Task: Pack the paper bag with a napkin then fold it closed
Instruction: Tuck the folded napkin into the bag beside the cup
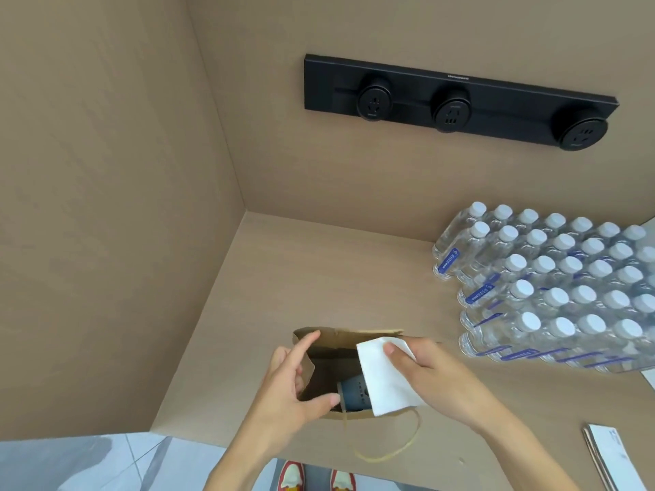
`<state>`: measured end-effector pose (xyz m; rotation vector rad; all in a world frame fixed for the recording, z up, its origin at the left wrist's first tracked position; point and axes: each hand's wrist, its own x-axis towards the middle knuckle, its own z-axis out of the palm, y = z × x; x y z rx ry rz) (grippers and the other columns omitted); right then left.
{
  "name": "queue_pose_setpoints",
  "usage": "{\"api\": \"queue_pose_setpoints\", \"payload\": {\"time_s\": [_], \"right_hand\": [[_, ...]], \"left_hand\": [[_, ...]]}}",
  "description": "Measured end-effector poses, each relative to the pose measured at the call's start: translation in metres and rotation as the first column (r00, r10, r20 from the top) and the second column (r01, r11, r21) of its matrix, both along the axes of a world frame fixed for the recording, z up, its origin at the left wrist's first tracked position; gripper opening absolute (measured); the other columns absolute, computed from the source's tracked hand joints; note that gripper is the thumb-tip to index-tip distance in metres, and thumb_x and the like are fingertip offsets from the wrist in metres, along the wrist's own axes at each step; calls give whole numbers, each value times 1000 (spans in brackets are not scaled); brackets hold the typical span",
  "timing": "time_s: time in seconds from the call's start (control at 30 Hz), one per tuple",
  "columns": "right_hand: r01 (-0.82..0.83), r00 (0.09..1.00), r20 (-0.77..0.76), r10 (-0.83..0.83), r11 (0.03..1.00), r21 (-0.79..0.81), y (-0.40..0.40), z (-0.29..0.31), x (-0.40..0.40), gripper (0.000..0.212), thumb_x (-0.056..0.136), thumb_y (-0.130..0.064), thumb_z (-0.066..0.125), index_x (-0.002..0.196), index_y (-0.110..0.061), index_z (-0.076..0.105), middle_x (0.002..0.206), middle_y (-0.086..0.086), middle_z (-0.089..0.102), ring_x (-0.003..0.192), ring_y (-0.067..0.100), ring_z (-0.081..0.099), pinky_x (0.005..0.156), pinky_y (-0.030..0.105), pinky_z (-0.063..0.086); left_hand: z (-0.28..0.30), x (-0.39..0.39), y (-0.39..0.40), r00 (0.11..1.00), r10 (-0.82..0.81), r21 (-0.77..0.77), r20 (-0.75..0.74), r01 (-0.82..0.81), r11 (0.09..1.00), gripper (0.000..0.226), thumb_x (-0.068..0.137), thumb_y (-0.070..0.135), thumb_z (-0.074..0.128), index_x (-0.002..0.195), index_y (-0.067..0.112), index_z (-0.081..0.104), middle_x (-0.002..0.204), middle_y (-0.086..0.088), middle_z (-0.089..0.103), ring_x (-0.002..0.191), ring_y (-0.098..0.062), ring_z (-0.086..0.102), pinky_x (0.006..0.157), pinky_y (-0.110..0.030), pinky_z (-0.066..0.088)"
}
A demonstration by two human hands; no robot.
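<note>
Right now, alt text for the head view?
The right hand lowers a white napkin into an open paper bag that the left hand holds open; a blue cup sits inside. Water bottles stand to the right.

Single head-worn wide-angle view, looking forward and steeply down. Close over the bench [319, 278] near its front edge; the corner of two walls fills the upper frame. Floor and shoes [317, 474] show at the bottom edge. Straight lines bow toward the margins.

Soft even light, faint shadows, wide-angle edge distortion.
</note>
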<state>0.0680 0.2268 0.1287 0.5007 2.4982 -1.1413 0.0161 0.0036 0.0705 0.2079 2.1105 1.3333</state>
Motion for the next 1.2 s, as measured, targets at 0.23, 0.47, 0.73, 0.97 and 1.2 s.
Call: {"api": "queue_pose_setpoints", "payload": {"time_s": [0.23,0.47,0.73,0.97,1.2], "right_hand": [[-154,983,102,152,988,7,-20,-3,-19,44,106,-37,40,81,-6,59,72,-1,55,67,14,51,62,30,37],[-52,942,331,61,998,-37,-42,-33,-43,32,106,-42,38,108,-18,58,98,-2,62,78,5,52,63,23,37],[397,791,568,-226,897,-196,-55,-118,-64,8,101,-29,51,106,-23,53,96,0,62,83,14,61,53,21,46],[409,807,533,-254,891,-196,-69,-155,-75,32,103,-16,48,134,-19,50,127,4,57,103,15,55,101,32,44],[363,804,547,-233,921,-141,-79,-161,-83,43,106,-18,40,149,-11,40,152,13,46,140,28,43,115,35,34]], "left_hand": [[5,-4,-2,991,-89,6,102,88,996,109,74,13,88,152,50,21,108,15,39,131,-30,42,112,-40,42],[-2,-2,-5,993,-96,-44,61,99,994,120,74,9,86,143,65,6,105,13,38,97,-3,48,85,-16,45],[-2,-2,-2,989,-111,-78,102,119,990,136,71,10,90,148,60,-11,120,11,27,105,-3,35,91,-20,39],[-4,-1,-6,991,-97,-67,96,103,992,135,71,7,89,147,63,-9,117,13,30,103,-2,40,87,-17,42],[-10,-1,-11,995,-41,-2,92,41,999,132,69,4,89,137,75,1,112,19,32,103,22,37,84,-24,60]]}}
